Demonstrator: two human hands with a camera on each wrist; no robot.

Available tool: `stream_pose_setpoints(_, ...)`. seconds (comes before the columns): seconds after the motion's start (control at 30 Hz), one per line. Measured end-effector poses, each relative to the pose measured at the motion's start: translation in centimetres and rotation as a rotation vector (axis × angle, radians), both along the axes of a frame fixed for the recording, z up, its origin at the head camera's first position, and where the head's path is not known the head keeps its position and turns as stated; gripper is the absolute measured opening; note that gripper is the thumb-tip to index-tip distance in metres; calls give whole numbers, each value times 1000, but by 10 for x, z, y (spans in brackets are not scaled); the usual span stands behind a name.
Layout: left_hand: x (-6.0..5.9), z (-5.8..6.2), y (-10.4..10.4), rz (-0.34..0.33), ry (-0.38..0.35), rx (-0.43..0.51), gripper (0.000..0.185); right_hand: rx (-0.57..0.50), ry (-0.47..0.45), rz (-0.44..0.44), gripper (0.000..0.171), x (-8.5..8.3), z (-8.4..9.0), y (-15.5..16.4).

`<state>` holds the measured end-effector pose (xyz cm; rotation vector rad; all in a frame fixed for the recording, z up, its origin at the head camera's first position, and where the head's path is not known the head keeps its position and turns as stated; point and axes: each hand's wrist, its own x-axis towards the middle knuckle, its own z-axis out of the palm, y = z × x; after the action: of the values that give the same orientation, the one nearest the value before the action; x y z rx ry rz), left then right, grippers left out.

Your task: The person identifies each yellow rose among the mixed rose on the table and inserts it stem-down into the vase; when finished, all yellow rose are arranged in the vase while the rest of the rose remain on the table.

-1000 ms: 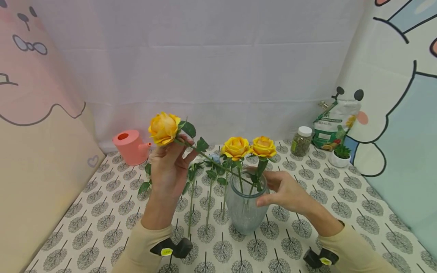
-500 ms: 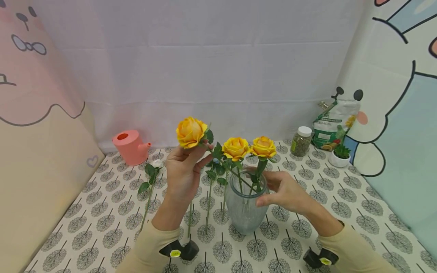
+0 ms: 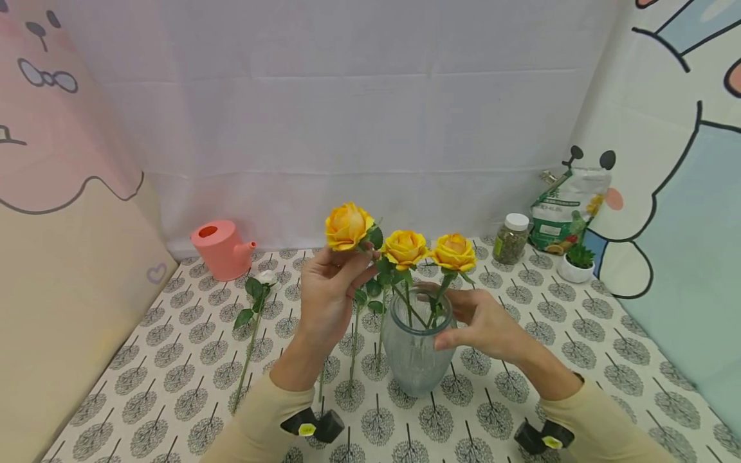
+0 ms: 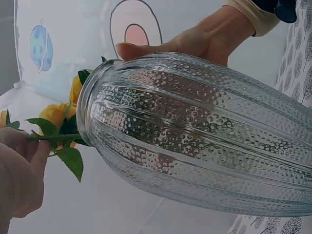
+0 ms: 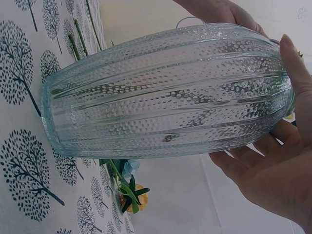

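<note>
Rightward since the earlier frame have come the left hand and its held rose. Left of them I see a white flower lying on the cloth. That hand pinches the stem just under the bloom, a sound place to hold it, I judge: light, springy in the stem, petals easily crushed. From there the stem slants right and down into the vase mouth. Right of that bloom stand a second rose and a third rose, both in the glass vase. I'd expect it heavier, rigid, breakable, its bumpy ribs easing the slipperiness; hold it high. On its right, the right hand grips it by the rim, thumb near, fingers far.
</note>
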<state>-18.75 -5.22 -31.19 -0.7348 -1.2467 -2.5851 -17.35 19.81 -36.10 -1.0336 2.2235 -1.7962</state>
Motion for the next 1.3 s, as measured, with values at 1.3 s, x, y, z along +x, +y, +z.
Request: stream_pose_setpoints(1.3,-9,-23,8,-241,47,-169,43,1,-54,-20,73,2,-1,1)
